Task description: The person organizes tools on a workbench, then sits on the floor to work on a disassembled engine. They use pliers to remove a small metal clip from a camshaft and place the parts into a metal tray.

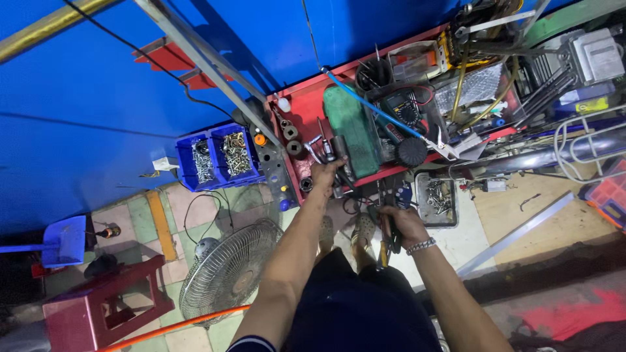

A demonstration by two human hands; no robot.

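My left hand [324, 172] reaches over the near edge of the red tool tray [306, 104], fingers closing on a small metal tool [341, 171] that looks stiff, heavy, best gripped mid-shaft, while my right hand [403, 225] clasps pliers [391, 240] just below.

Head-camera view looking down along the person's own body. Both forearms are bare from elbow to wrist. The left hand [324, 173] wears no ring, band or glove. The right hand [399, 225] is likewise ungloved; a silver-coloured link bracelet [421, 246] circles its wrist. At the lower edge of the picture, a dark navy sleeve hem with a thin pale stripe [251, 343] shows on the left upper arm. Dark navy clothing [355, 306] covers the torso and lap. Below the hands, two feet appear in light, perforated slip-on sandals [362, 228].
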